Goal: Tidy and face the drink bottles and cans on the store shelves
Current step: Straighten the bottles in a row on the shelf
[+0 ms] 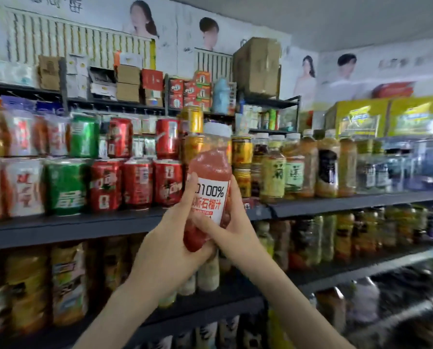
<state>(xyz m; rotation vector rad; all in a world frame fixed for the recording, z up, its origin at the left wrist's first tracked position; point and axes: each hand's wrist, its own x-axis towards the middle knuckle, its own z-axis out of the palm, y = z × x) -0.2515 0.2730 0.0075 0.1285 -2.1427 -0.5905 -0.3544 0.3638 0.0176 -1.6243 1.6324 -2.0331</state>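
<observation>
From my head camera, I have the clear plastic bottle of red juice with a white cap and white label [208, 187] held up in front of the dark grey metal shelf board [84, 222], off the board, its base lower than the board's front edge. It leans a little, cap tipped right. The label faces me, probably so I can check the front before setting it in the gap above the board, between the red drink cans [137, 182] and the stacked gold cans [192, 122]. My left hand [170, 243] grips the lower body, thumb on the label edge. My right hand [233, 222] wraps the other side, thumb across the base. Both forearms reach upward.
</observation>
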